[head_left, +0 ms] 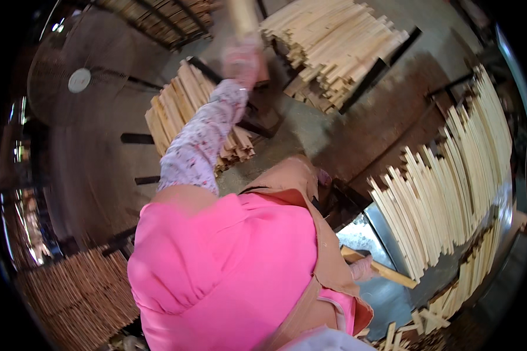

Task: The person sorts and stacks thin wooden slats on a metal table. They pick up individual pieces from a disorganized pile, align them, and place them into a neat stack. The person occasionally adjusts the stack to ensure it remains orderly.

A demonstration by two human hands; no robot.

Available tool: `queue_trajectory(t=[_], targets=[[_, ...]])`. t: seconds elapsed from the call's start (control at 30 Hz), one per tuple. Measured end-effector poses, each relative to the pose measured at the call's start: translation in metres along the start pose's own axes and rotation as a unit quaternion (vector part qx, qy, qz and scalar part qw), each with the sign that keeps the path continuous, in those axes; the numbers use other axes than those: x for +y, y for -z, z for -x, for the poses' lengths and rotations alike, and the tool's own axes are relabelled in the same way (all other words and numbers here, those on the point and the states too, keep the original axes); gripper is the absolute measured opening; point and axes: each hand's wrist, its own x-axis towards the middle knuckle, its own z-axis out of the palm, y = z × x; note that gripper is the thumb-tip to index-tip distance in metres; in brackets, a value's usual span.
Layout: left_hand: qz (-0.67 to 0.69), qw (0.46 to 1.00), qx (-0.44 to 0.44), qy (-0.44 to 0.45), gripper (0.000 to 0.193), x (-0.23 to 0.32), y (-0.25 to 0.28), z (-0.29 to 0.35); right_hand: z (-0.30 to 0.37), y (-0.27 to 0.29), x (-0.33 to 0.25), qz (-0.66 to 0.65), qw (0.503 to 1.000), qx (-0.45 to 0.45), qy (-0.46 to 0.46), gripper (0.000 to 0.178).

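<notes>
My left arm, in a floral sleeve, stretches toward the top of the view. At its end my left hand (243,63), smeared by motion, is closed on a pale wooden slat (242,17) that runs up out of the picture. Below that hand lies a stack of short wooden pieces (178,105) on dark metal bars. At the lower right my right hand (362,269) is closed around a wooden strip (397,276), low over a shiny metal table (386,301). Most of the right forearm is hidden behind my brown apron (328,245).
Long pale strips (433,193) lie in rows across the metal table. A larger stack of slats (334,44) stands on a rack at the top. A big fan (79,80) is at the far left. Stacked brown wood (79,298) fills the lower left, with loose offcuts (433,319) at the lower right.
</notes>
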Motion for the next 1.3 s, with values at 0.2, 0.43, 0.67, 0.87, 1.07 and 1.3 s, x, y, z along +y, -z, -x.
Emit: queue_trajectory(t=[0.2, 0.43, 0.67, 0.87, 1.07, 1.3], targets=[[-0.015, 0.852, 0.007, 0.523, 0.053, -0.162, 0.100, 0.066, -0.016, -0.024, 0.055, -0.242, 0.967, 0.009, -0.083, 0.077], [-0.157, 0.836, -0.476, 0.223, 0.039, -0.232, 0.022, 0.226, -0.004, 0.005, 0.013, -0.205, 0.965, -0.161, 0.023, 0.047], [-0.092, 0.810, -0.567, 0.118, 0.033, -0.151, 0.014, 0.199, 0.033, 0.042, 0.019, -0.418, 0.896, -0.062, -0.136, 0.043], [0.441, 0.545, -0.683, -0.204, 0.064, 0.224, 0.037, 0.238, 0.091, 0.068, -0.007, -0.421, 0.885, -0.160, -0.120, 0.064], [0.238, 0.322, -0.899, -0.177, 0.068, 0.371, 0.023, 0.329, 0.115, 0.130, 0.107, -0.028, 0.986, 0.145, -0.083, 0.066], [0.216, 0.276, -0.908, -0.230, 0.073, 0.402, 0.007, 0.352, 0.144, 0.180, 0.282, 0.117, 0.932, 0.030, -0.341, 0.075]])
